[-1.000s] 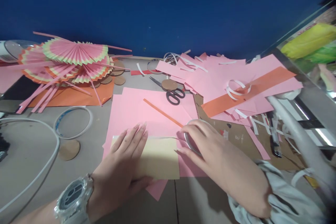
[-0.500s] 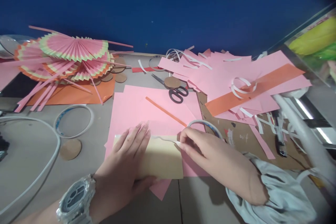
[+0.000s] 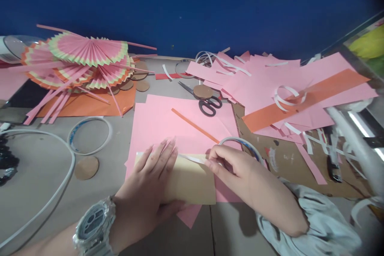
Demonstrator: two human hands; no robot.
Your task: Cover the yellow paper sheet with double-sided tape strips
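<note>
My left hand [image 3: 147, 186] lies flat, fingers stretched out, pressing a pale yellow paper strip [image 3: 192, 182] onto a pink sheet [image 3: 168, 124]. My right hand [image 3: 240, 170] pinches the end of a thin white tape backing strip [image 3: 192, 158] that runs along the yellow paper's top edge. A tape roll [image 3: 240, 143] sits just behind my right hand. A narrow orange strip [image 3: 195, 125] lies diagonally on the pink sheet.
Black-handled scissors [image 3: 207, 104] lie behind the pink sheet. Pleated pink paper fans [image 3: 87, 60] are stacked on orange paper at the back left. Pink sheets with an orange band [image 3: 300, 100] are piled at right. Another tape ring [image 3: 89, 136], a cardboard disc [image 3: 86, 167] and a white cable [image 3: 60, 184] lie at left.
My right hand left the tape roll, moved left to the yellow paper's top edge and took hold of the white strip, lifting its end. My left hand stayed flat.
</note>
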